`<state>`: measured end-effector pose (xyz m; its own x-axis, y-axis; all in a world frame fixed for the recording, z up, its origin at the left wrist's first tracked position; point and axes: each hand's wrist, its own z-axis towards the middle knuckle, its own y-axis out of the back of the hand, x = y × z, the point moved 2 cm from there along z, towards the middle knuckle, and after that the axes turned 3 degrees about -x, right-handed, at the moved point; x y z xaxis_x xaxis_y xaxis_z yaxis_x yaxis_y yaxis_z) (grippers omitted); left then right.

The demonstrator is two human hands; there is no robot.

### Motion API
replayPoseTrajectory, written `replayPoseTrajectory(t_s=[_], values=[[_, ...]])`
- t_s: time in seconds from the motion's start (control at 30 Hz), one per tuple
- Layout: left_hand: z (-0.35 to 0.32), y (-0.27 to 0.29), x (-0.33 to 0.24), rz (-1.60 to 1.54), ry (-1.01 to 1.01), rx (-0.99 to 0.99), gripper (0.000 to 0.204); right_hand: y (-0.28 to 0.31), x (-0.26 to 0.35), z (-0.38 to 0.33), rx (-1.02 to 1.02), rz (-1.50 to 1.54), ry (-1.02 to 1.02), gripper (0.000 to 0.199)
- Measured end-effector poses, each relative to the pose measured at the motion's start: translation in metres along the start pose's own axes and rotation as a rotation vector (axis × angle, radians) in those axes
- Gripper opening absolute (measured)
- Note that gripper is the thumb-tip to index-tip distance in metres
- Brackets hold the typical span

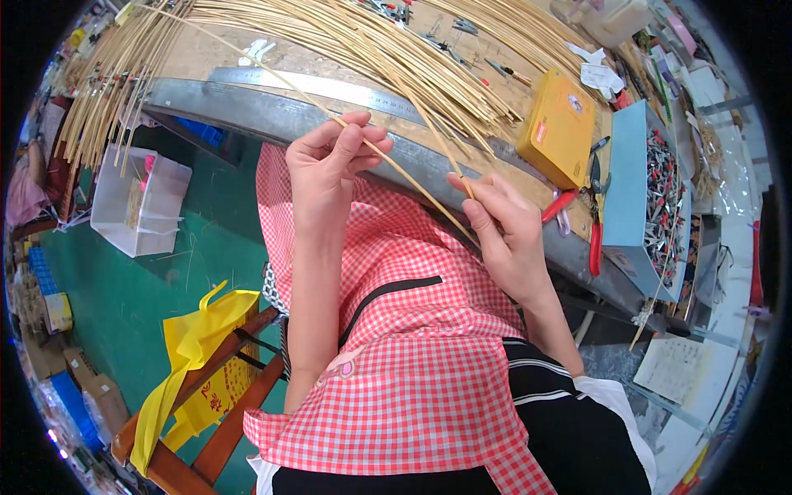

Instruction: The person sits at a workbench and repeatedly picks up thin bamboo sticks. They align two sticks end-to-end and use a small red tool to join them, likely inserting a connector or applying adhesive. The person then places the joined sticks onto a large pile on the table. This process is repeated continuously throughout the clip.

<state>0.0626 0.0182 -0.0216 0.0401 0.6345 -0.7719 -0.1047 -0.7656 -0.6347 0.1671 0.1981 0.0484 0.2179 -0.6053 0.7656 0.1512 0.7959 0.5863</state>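
On the bench (194, 56), sticks (421, 64) lie behind the ruler (351, 91)

- Left hand (330, 161), at 11 o'clock from centre: thumb and fingers pinching a first thin stick (417, 186), slanted 10 to 4 o'clock.
- Right hand (505, 221), between 2 and 3 o'clock: fingertips pinching a second thin stick (436, 132), slanted 11 to 5 o'clock.
- Loose sticks (388, 62), 12 o'clock: heaped on a workbench (191, 56).
- Metal ruler (363, 96), 11 o'clock: flat along bench edge.
- Yellow box (551, 124), 2 o'clock.
- Red-handled cutters (596, 247), 3 o'clock: beside a light-blue box (629, 186) of small clips (660, 206).
- Checked apron (396, 388), 6 o'clock.
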Motion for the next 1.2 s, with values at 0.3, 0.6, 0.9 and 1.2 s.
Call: replayPoseTrajectory(t_s=[0.3, 0.6, 0.9, 1.2], values=[[-0.001, 0.002, 0.007, -0.020, 0.029, 0.048, 0.024, -0.004, -0.004, -0.001, 0.065, -0.014, 0.055, 0.023], [-0.006, -0.004, 0.008, -0.024, 0.062, 0.109, 0.025, -0.010, -0.005, 0.000, 0.171, -0.024, 0.103, 0.022], [-0.009, -0.008, 0.001, 0.045, 0.041, 0.076, 0.022, -0.016, -0.005, -0.002, 0.093, -0.024, 0.076, 0.016], [-0.014, -0.014, -0.010, -0.017, -0.063, -0.001, 0.018, -0.023, -0.016, -0.005, 0.028, 0.350, -0.230, 0.013]])
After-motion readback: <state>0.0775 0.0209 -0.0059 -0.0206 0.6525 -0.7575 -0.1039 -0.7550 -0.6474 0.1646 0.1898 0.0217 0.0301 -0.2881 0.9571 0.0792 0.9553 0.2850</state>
